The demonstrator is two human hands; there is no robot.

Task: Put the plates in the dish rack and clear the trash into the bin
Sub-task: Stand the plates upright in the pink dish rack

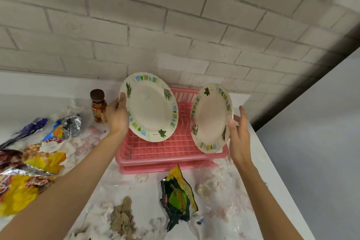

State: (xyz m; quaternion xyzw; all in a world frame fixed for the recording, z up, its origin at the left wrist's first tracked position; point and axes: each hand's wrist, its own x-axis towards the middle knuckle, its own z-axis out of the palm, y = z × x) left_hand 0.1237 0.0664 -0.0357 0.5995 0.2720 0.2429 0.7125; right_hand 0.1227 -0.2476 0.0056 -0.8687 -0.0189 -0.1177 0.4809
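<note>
At centre, the large plate (150,107) is gripped by the left hand (116,117), the small plate (211,119) by the right hand (239,132); both should next be slotted upright into the pink rack (155,150).

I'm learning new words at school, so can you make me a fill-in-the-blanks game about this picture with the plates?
1. The left hand holds the larger plate above a ____ dish rack.
2. The right hand holds the smaller plate, so ____ plates are being held.
3. The brown-lidded jar stands to the ____ of the dish rack.

Missing words: pink; two; left.
</note>
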